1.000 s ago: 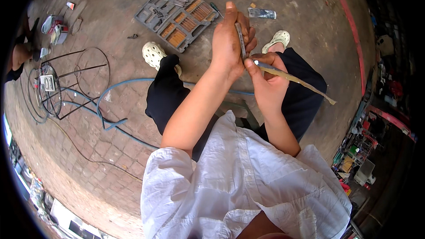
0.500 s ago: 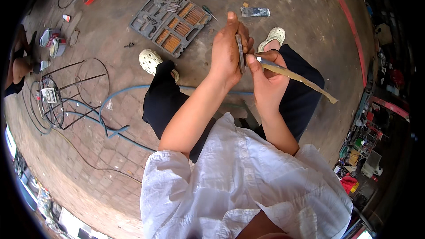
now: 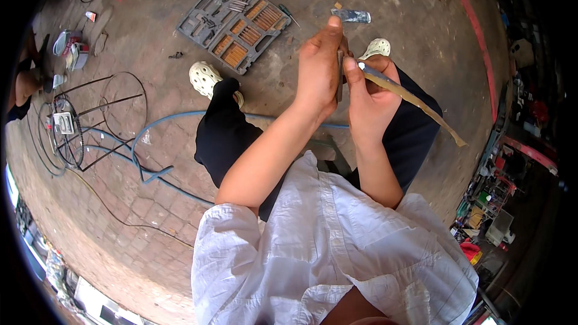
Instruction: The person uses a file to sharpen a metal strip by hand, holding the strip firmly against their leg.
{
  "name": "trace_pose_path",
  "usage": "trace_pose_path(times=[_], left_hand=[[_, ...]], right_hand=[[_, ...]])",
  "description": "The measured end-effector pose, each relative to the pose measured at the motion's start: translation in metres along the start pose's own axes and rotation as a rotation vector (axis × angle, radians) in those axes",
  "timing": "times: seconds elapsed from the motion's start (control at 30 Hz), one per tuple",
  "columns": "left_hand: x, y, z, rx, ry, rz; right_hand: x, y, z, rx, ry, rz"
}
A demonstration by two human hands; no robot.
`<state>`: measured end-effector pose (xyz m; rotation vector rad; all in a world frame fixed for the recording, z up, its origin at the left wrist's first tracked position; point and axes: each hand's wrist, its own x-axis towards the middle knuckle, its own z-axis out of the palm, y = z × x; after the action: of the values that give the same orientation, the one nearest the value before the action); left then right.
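Note:
My left hand (image 3: 318, 72) is closed around a dark, narrow metal piece (image 3: 340, 77), its thumb pointing away from me. Only a slim edge of that piece shows beside the palm; the rest is hidden. Just to its right, my right hand (image 3: 373, 99) pinches a long thin strip (image 3: 415, 97) between thumb and fingers. The strip looks tan with a blue-grey face near the grip, and a ragged end hangs out to the right. Both hands are close together above my knees, the right fingertips right by the metal piece.
An open grey tool case (image 3: 232, 24) with rows of orange-brown bits lies ahead on the floor. A screwdriver (image 3: 288, 14) and a flat blue-grey piece (image 3: 352, 16) lie near it. Left are a wire frame (image 3: 114, 108), a blue hose (image 3: 174, 117) and another person's leg (image 3: 27, 87).
Both hands have shifted slightly right and away from me. My left hand has turned, so less of the metal piece shows. The strip has moved along with my right hand.

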<state>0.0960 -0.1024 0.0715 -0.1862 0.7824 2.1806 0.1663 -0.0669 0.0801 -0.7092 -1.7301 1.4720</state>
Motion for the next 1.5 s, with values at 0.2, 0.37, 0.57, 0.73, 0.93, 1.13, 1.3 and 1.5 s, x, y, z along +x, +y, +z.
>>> trace_pose_path(times=[0.2, 0.37, 0.57, 0.73, 0.93, 1.13, 1.3, 1.5], left_hand=[[-0.001, 0.000, -0.003, 0.037, 0.009, 0.012], [-0.003, -0.003, -0.002, 0.037, 0.008, -0.016], [-0.002, -0.004, 0.000, 0.067, 0.013, 0.044], [-0.006, -0.005, -0.001, 0.102, 0.000, 0.053], [-0.005, -0.006, -0.002, 0.102, -0.022, 0.100], [-0.004, -0.002, 0.000, 0.151, 0.000, 0.134], [-0.005, -0.004, -0.001, 0.114, -0.013, 0.131], [-0.004, -0.005, 0.001, 0.112, 0.001, 0.086]], right_hand=[[0.000, 0.003, -0.010, -0.177, -0.143, -0.078], [0.002, -0.004, -0.002, -0.031, -0.042, 0.010], [0.002, -0.004, 0.000, -0.078, -0.037, -0.048], [-0.002, -0.004, -0.005, -0.046, -0.051, -0.075], [-0.004, -0.004, -0.008, -0.068, -0.094, -0.079], [-0.002, -0.008, -0.005, -0.035, -0.090, -0.028], [0.001, -0.015, -0.001, -0.049, -0.070, -0.018], [0.001, -0.010, -0.006, -0.024, -0.076, -0.044]])
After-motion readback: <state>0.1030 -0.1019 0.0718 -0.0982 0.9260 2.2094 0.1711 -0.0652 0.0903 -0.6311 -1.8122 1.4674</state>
